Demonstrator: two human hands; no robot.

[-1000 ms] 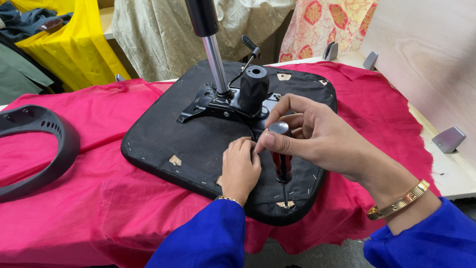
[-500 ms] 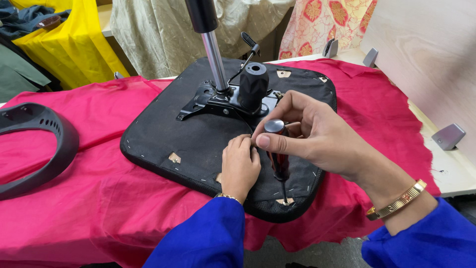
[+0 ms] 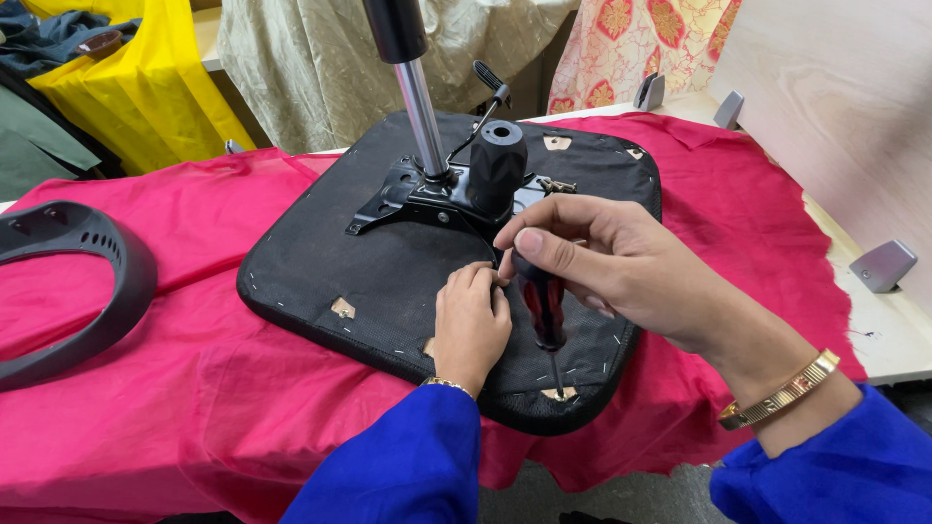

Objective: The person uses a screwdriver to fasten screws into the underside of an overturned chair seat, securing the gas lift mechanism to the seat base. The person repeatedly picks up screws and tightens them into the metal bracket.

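Observation:
An upturned black chair seat (image 3: 320, 267) lies on a red cloth (image 3: 194, 388), its metal mechanism plate (image 3: 417, 199) and gas-lift column (image 3: 417, 107) sticking up. My right hand (image 3: 621, 262) grips a red-and-black screwdriver (image 3: 544, 306) held upright, its tip at a hole near the seat's front edge. My left hand (image 3: 471, 325) rests fisted on the seat beside the screwdriver, fingers curled; what it holds is hidden.
A black curved plastic armrest part (image 3: 68, 281) lies on the cloth at the left. Yellow and patterned fabrics (image 3: 146, 87) hang behind. A wooden panel (image 3: 835, 107) and grey brackets (image 3: 879, 264) stand at the right on the pale table edge.
My right hand has shifted slightly on the screwdriver handle, as if turning it. The left hand and the seat stay where they were.

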